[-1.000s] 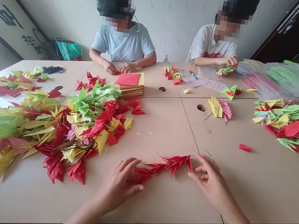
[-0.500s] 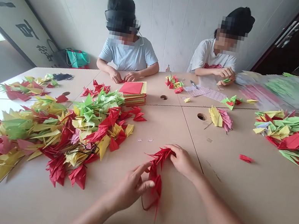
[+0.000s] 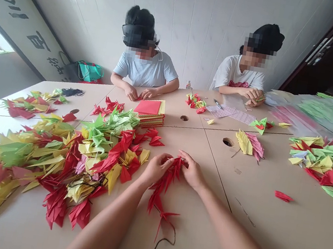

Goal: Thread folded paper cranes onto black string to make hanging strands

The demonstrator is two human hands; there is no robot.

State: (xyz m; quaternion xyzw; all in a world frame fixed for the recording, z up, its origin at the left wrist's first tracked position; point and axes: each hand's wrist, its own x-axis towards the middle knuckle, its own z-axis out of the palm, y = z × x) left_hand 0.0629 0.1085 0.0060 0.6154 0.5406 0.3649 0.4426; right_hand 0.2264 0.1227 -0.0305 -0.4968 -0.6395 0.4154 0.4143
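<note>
A strand of red folded paper cranes (image 3: 157, 193) hangs between my hands and trails down over the tabletop towards me. From its lower end a dark cord (image 3: 174, 238) curls out onto the table. My left hand (image 3: 157, 169) is closed, pinching the upper end of the strand between thumb and fingers. Close beside it, my right hand (image 3: 191, 171) is closed on the same end, its fingertips partly hidden behind the red paper. Left of my hands lies a large heap of red, yellow, green and pink paper cranes (image 3: 61, 153).
A stack of coloured paper squares (image 3: 150, 117) stands beyond my hands. To the right lie a yellow and pink bundle (image 3: 248, 144), a single red folded piece (image 3: 283, 196) and another heap of cranes (image 3: 330, 164). Two people (image 3: 145, 69) (image 3: 243, 71) sit across the table, hands on small paper pieces.
My left hand has moved up to the strand's top end beside my right hand and closed there. The strand's lower end has shifted, with more cord showing. The view has tilted slightly upward.
</note>
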